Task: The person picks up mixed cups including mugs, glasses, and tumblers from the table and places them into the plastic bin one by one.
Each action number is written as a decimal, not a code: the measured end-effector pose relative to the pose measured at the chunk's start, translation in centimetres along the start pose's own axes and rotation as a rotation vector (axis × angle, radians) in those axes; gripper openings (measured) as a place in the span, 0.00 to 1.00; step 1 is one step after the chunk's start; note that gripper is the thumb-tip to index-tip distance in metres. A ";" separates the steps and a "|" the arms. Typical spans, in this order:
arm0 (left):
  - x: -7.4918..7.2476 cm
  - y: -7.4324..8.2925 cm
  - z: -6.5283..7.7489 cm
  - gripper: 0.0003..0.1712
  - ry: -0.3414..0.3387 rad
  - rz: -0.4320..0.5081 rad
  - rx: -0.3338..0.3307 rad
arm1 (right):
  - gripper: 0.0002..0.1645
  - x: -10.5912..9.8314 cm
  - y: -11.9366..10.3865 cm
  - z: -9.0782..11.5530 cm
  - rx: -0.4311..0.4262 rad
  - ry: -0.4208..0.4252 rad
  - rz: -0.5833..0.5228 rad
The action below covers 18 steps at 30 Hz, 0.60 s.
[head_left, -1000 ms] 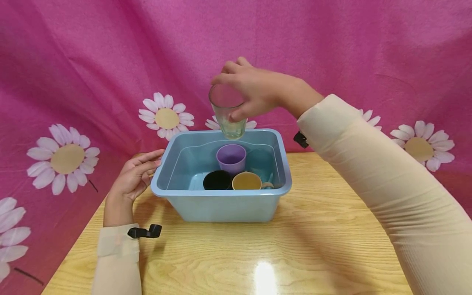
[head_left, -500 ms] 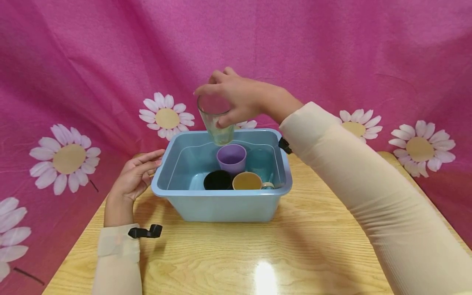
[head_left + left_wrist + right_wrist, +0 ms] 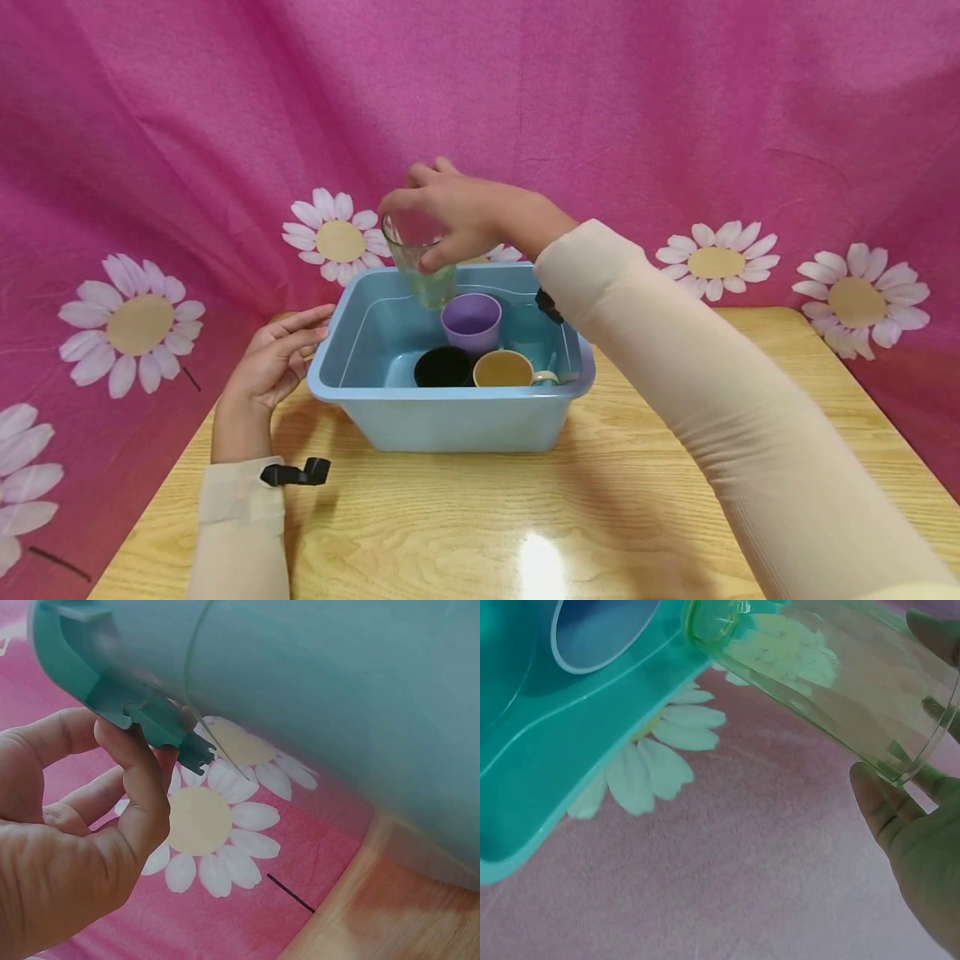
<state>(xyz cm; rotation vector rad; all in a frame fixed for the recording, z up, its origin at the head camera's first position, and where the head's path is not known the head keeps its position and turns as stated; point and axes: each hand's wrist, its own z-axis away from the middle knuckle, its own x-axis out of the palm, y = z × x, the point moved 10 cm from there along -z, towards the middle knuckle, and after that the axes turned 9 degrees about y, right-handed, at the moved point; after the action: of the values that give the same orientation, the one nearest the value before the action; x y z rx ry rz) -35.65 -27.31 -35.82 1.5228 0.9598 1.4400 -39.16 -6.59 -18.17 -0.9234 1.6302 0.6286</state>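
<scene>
My right hand [image 3: 471,215] grips a clear, faintly green drinking glass [image 3: 432,286] near its rim, thumb on the near side. The glass tilts a little, its base over the back left part of a blue plastic basin [image 3: 450,425]. In the right wrist view the glass [image 3: 802,682] slants past the basin's edge, with fingertips around its mouth. At the basin's left end, my left hand [image 3: 272,354] holds the rim between thumb and fingers; the left wrist view shows the hand [image 3: 82,855] at the rim's underside. Inside the basin stands a purple cup [image 3: 471,321], just right of the glass.
A black cup [image 3: 442,367] and a yellowish mug [image 3: 502,368] with its handle to the right stand at the basin's near side. A bluish see-through item [image 3: 528,329] lies at its right. Beneath is a wooden table [image 3: 450,517]; a pink flowered cloth [image 3: 600,108] hangs behind.
My right hand has carried the glass left and down, from above the basin's back rim to partly inside the basin's outline. My left hand and the basin have stayed put.
</scene>
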 end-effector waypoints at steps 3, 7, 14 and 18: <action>0.1 0.0 0.1 0.20 -0.004 0.004 -0.002 | 0.46 0.6 -0.2 -0.3 0.003 -0.011 0.000; 0.2 0.0 0.2 0.20 -0.011 0.008 0.002 | 0.47 1.4 -0.5 -0.6 0.012 -0.028 -0.001; 0.3 0.1 0.3 0.20 -0.017 0.011 0.003 | 0.49 2.5 -1.2 -1.3 0.007 -0.046 -0.005; 0.3 0.1 0.4 0.20 -0.018 0.016 0.003 | 0.50 3.3 -1.4 -1.6 0.004 -0.067 0.003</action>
<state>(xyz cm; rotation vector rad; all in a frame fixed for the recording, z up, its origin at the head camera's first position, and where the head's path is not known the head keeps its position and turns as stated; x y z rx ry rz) -35.27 -27.07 -35.57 1.5462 0.9411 1.4346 -39.14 -9.44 -20.90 -0.8876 1.5731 0.6513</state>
